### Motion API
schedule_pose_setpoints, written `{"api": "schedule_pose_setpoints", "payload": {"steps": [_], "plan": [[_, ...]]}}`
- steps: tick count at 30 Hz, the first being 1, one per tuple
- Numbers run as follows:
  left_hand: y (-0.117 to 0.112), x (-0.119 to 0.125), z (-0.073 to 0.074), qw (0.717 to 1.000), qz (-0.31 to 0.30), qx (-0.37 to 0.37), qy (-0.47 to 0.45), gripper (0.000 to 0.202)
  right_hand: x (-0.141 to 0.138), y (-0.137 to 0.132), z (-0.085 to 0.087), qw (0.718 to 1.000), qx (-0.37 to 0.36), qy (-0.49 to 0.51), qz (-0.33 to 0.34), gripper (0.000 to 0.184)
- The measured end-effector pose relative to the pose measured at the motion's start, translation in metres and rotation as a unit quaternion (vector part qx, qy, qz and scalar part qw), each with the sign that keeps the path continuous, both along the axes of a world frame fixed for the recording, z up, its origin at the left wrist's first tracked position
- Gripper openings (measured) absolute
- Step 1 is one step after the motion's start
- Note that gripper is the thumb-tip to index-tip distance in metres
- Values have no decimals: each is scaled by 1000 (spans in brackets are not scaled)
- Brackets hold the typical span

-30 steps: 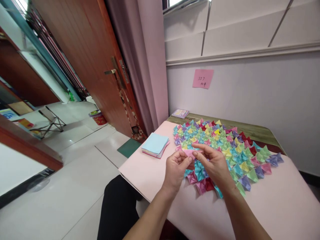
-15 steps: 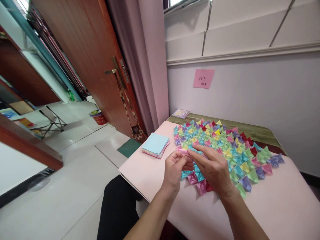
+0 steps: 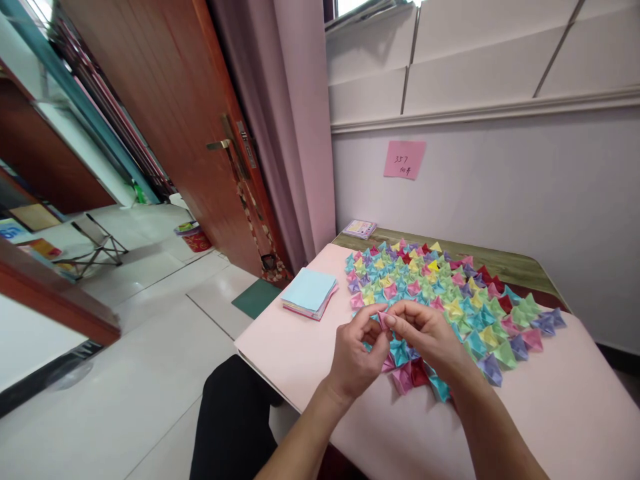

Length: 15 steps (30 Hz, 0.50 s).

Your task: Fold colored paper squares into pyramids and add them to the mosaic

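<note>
Pink paper sits pinched between both curled hands.

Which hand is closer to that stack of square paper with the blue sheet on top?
Left. The left hand is to the right of the paper stack and nearer the person; the right hand is farther right, in front of the folded pieces.

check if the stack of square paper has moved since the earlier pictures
No. Judged against the near-left corner of the pink tabletop, the paper stack stays in place; only the camera view shifted slightly.
</note>
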<state>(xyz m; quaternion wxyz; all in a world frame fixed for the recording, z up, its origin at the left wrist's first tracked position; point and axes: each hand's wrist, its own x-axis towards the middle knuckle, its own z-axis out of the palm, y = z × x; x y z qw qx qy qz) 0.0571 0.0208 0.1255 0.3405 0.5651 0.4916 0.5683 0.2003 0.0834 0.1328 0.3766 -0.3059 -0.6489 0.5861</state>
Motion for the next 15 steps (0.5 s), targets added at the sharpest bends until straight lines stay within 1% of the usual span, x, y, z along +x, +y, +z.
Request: {"api": "schedule_pose_setpoints", "payload": {"steps": [3, 5, 7, 9, 13, 15], "plan": [[1, -4, 4, 996, -61, -43, -52, 29, 3, 0, 5, 999, -44, 10, 15, 36], [1, -8, 6, 991, -85, -62, -81, 28, 5, 0, 7, 999, -46, 11, 14, 38], [2, -12, 7, 987, -95, -72, -105, 24, 5, 1, 8, 999, -33, 8, 4, 39], [3, -14, 7, 987, -82, -71, -120, 22, 4, 1, 6, 1000, -23, 11, -4, 39], [7, -12, 4, 985, -26, -73, -155, 25, 1, 3, 0, 999, -30, 25, 0, 37], [9, -9, 4, 979, 1, -85, -183, 32, -2, 4, -4, 999, -29, 29, -7, 36]]}}
